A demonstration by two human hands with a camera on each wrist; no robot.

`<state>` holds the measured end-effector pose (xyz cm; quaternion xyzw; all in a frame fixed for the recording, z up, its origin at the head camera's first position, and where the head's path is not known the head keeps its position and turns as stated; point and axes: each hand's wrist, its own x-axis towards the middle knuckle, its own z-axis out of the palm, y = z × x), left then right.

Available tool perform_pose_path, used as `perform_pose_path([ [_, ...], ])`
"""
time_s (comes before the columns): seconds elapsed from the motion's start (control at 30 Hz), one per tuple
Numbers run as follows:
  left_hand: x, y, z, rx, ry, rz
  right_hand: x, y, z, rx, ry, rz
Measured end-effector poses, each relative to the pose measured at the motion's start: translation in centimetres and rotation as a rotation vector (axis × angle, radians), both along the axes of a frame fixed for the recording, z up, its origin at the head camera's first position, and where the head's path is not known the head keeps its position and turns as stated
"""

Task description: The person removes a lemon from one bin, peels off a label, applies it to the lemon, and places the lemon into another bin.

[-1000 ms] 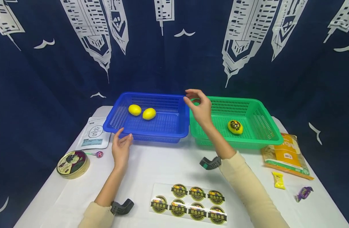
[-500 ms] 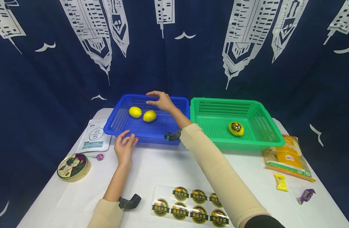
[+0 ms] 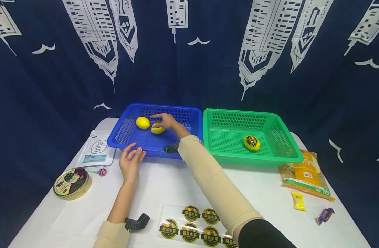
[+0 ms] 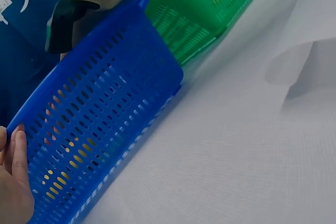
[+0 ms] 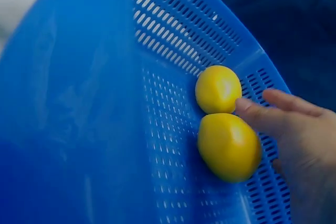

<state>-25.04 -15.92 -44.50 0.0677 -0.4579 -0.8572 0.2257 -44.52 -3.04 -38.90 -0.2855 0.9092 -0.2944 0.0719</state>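
Two yellow lemons lie side by side in the blue basket (image 3: 139,141); the left lemon (image 3: 143,123) is in full view, the right lemon (image 3: 157,131) partly covered by my right hand (image 3: 167,122). That hand reaches down into the basket, thumb and fingers spread. In the right wrist view its fingertip (image 5: 245,106) is right at the nearer lemon (image 5: 229,148). My left hand (image 3: 129,165) holds the basket's front rim near its left end, thumb outside the wall. A third lemon (image 3: 251,145), bearing a round black-and-gold sticker, sits in the green basket (image 3: 217,159).
On the white table lie a sheet of round stickers (image 3: 189,225), a round tin (image 3: 72,183), a lollipop (image 3: 102,172), a white pouch (image 3: 97,148), an orange-and-clear food bag (image 3: 307,174), a yellow-wrapped sweet (image 3: 298,201) and a purple-wrapped sweet (image 3: 325,216). Dark curtain behind.
My right hand has crossed from near the green basket to the blue one and lowered to the right lemon. My left hand has shifted slightly right along the blue basket's rim.
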Motion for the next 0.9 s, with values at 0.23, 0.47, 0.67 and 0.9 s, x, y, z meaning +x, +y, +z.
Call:
perform_pose_path([
  [0.23, -0.2, 0.0, -0.1, 0.006, 0.014, 0.002, -0.4, 0.6, -1.4, 0.074, -0.037, -0.016],
  [0.47, -0.1, 0.1, 0.0, 0.017, 0.023, 0.023, -0.6, 0.7, -1.8, 0.081, -0.007, -0.009],
  [0.67, -0.2, 0.1, 0.0, 0.019, 0.016, 0.018, -0.5, 0.8, -1.8, 0.066, -0.015, -0.04],
  [0.9, 0.3, 0.1, 0.6, 0.003, 0.006, -0.001, -0.4, 0.7, -1.8, 0.103, 0.001, -0.02],
])
